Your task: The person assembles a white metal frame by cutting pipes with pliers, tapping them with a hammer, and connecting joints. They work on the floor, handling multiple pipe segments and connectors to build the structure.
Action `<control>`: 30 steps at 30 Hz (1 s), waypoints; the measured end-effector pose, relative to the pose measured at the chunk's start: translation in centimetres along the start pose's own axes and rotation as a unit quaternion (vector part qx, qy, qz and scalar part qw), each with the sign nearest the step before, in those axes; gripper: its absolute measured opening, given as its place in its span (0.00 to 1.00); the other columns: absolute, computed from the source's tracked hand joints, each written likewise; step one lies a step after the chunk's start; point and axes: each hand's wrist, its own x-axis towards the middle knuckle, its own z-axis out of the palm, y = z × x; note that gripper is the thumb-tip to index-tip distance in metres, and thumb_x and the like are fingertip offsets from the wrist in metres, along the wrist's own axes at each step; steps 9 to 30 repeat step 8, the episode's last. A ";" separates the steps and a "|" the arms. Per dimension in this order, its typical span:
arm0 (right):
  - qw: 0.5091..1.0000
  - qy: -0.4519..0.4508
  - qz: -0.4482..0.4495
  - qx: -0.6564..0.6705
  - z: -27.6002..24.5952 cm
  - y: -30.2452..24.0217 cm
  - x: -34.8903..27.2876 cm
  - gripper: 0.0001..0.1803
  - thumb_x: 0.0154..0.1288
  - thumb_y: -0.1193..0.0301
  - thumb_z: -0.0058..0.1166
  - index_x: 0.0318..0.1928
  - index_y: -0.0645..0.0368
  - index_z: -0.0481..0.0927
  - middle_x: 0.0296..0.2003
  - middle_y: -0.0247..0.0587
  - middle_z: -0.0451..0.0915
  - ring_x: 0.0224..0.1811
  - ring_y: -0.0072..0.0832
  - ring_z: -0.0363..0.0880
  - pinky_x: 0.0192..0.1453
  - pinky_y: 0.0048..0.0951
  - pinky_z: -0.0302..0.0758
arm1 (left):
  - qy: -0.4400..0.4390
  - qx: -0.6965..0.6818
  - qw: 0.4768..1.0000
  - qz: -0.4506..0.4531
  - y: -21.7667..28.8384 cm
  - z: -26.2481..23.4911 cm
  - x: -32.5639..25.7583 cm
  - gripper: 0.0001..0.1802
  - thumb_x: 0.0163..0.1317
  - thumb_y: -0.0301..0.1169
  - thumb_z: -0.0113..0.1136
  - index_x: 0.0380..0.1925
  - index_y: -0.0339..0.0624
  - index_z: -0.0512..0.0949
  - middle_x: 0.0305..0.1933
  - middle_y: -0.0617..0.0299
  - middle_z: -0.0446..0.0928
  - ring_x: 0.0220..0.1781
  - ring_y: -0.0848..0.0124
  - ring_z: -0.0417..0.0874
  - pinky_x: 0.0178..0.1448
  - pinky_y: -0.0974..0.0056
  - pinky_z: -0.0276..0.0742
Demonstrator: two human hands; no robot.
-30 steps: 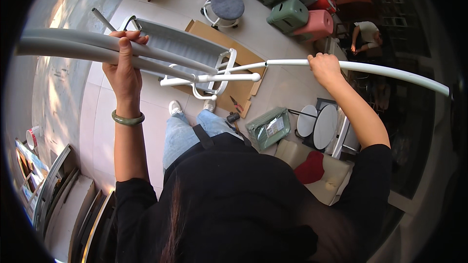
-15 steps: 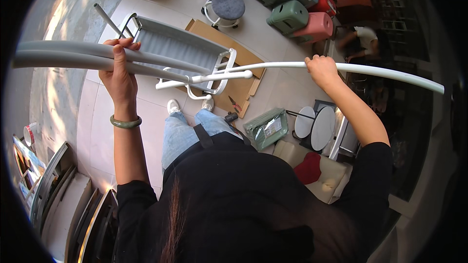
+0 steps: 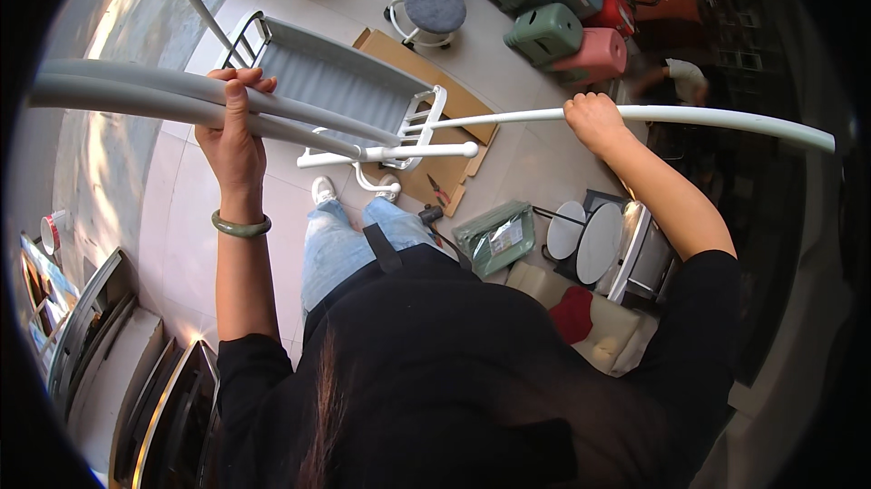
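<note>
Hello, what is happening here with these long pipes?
A person stands over a tiled floor and holds long tubes at both sides. The left hand grips two grey tubes together; the right hand grips a thin white tube. These meet at a white frame above a grey ribbed panel. Pliers lie on flat cardboard.

A pale tiled floor (image 3: 181,217) fills the room, washed by warm light along its left edge. Flattened brown cardboard (image 3: 454,103) lies near the middle. At the far edge stand stacked plastic stools (image 3: 553,31) in green, grey and pink, beside a round grey-cushioned stool (image 3: 434,8). Metal-framed panels (image 3: 100,344) lean at lower left.
</note>
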 end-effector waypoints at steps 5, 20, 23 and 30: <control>0.982 -0.163 0.024 0.097 -1.2 0.0 0.9 0.11 0.60 0.67 0.54 0.40 0.57 0.84 0.38 0.47 0.83 0.43 0.38 0.84 0.44 0.38 0.79 | 0.015 0.010 1.000 -0.004 -0.1 -0.4 -0.2 0.14 0.69 0.33 0.56 0.48 0.36 0.70 0.42 0.53 0.80 0.43 0.64 0.84 0.55 0.54 0.82; 0.937 -0.261 0.099 0.208 -2.2 1.8 2.5 0.15 0.61 0.60 0.57 0.43 0.53 0.85 0.42 0.50 0.83 0.46 0.43 0.83 0.51 0.38 0.79 | 0.019 0.015 1.000 -0.010 -0.1 -0.8 -0.3 0.15 0.68 0.33 0.56 0.49 0.36 0.70 0.44 0.52 0.80 0.44 0.63 0.84 0.55 0.54 0.81; 0.937 -0.261 0.099 0.208 -2.2 1.8 2.5 0.15 0.61 0.60 0.57 0.43 0.53 0.85 0.42 0.50 0.83 0.46 0.43 0.83 0.51 0.38 0.79 | 0.019 0.015 1.000 -0.010 -0.1 -0.8 -0.3 0.15 0.68 0.33 0.56 0.49 0.36 0.70 0.44 0.52 0.80 0.44 0.63 0.84 0.55 0.54 0.81; 0.937 -0.261 0.099 0.208 -2.2 1.8 2.5 0.15 0.61 0.60 0.57 0.43 0.53 0.85 0.42 0.50 0.83 0.46 0.43 0.83 0.51 0.38 0.79 | 0.019 0.015 1.000 -0.010 -0.1 -0.8 -0.3 0.15 0.68 0.33 0.56 0.49 0.36 0.70 0.44 0.52 0.80 0.44 0.63 0.84 0.55 0.54 0.81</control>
